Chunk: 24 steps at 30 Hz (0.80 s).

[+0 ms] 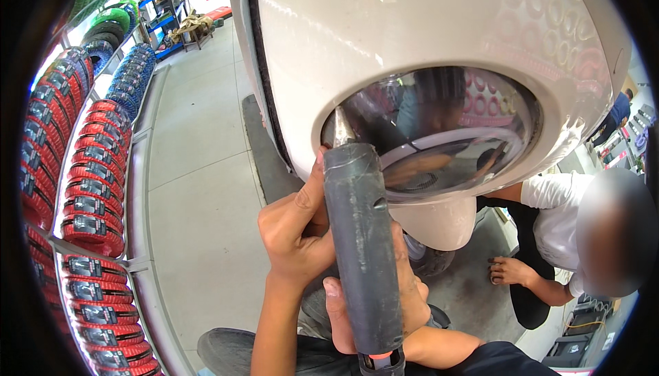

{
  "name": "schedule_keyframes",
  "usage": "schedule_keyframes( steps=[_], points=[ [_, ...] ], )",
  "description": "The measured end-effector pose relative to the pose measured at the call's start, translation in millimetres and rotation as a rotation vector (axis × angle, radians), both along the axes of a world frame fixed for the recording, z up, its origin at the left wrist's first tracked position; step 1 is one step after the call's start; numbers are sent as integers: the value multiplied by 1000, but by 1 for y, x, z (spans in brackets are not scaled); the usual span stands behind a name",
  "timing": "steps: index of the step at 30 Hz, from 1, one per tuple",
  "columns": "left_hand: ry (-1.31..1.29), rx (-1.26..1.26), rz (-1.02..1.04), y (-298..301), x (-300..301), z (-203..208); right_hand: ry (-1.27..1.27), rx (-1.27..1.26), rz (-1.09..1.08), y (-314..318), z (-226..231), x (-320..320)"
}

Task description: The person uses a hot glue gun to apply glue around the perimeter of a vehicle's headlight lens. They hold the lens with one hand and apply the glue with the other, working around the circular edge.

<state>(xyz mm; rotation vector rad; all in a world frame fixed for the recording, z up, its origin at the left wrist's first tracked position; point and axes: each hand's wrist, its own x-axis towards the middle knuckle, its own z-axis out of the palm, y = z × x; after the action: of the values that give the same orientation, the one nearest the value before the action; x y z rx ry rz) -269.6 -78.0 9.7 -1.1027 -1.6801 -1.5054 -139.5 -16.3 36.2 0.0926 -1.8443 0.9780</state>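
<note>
My right hand (410, 287) is wrapped around a thick black cylindrical tool (360, 239), its thumb on the near side. The tool points away from me, and a tapered metal tip (341, 127) shows at its far end. That tip lies over the left edge of a glossy oval headlamp (467, 125) set in a cream-white vehicle body (425, 12). My left hand (295, 228) is closed close against the tool's left side. Its index finger reaches up to the headlamp's edge, and the tool hides what its fingertips hold, if anything.
At the right a person (549, 232) in a white top crouches by the vehicle, one arm reaching behind it. Racks of red-wrapped tyres (96, 177) line the left, with blue-wrapped tyres (130, 77) beyond. A blue shelf (163, 19) stands far back on the tiled floor (199, 218).
</note>
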Motion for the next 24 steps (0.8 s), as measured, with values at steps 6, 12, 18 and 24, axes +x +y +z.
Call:
schedule_keyframes(
  steps=[6, 12, 18, 24],
  points=[
    [-23, -6, 11, -1, 3, 3, 50, -57, -6, -4, 2, -3],
    [-18, 1, -3, 1, 2, 3, 52, -37, -2, -1, 1, -3],
    [4, 7, 10, 0, 2, 4, 25, -44, -3, -2, 3, 0],
    [0, 12, -3, 0, 2, 4, 65, -33, -24, -3, 0, -3]
  ],
)
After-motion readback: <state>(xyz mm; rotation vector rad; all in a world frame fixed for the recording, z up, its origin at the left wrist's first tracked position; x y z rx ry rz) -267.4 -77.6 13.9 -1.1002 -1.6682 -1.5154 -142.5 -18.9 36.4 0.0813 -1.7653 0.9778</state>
